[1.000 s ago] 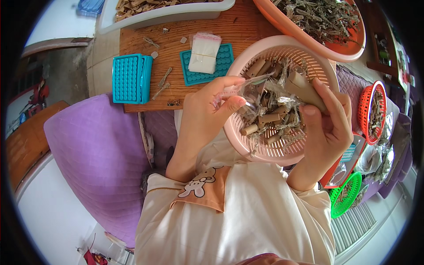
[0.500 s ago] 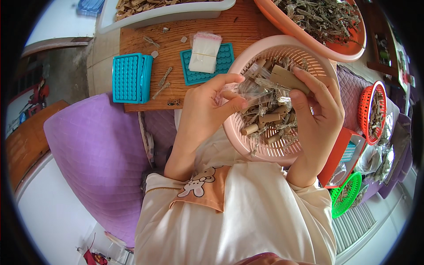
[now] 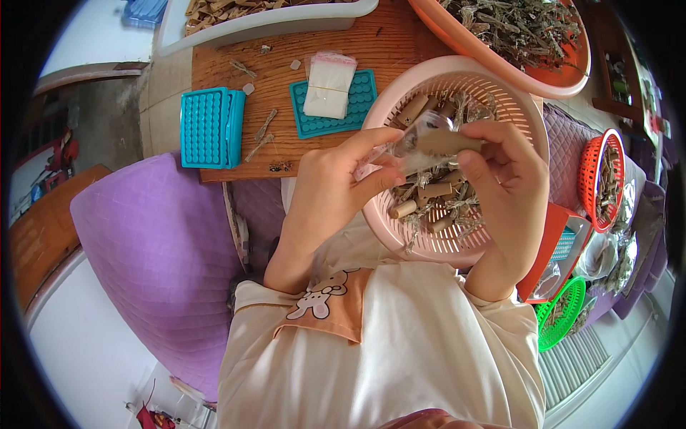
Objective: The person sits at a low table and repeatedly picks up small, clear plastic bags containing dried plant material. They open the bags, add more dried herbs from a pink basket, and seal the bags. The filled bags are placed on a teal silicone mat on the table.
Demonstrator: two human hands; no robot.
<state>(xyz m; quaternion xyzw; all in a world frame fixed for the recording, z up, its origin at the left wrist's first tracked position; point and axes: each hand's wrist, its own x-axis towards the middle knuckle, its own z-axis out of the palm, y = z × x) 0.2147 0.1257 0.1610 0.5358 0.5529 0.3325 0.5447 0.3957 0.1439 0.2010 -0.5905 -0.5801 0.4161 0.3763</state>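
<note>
Shifted left since earlier, brown roll (image 3: pixel 449 144) pinched by my right hand (image 3: pixel 509 170), at the clear bag (image 3: pixel 414 156) clamped in my left hand (image 3: pixel 334 169), whether inside I can't tell from here, pink basket (image 3: pixel 429 252) beneath both grips, teal tray (image 3: pixel 364 93) beyond the left.

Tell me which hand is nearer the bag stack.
Left: the left hand is pictured below the bag stack; the right hand is farther off, over the pink basket.

Your bag (image 3: pixel 409 145): clear, glossy plastic. Your roll (image 3: pixel 451 143): matt, card-like. Basket (image 3: pixel 376 212): smooth plastic. Your table (image 3: pixel 389 41): grained wood. Your shirt (image 3: pixel 407 329): smooth, faintly shiny cloth.
</note>
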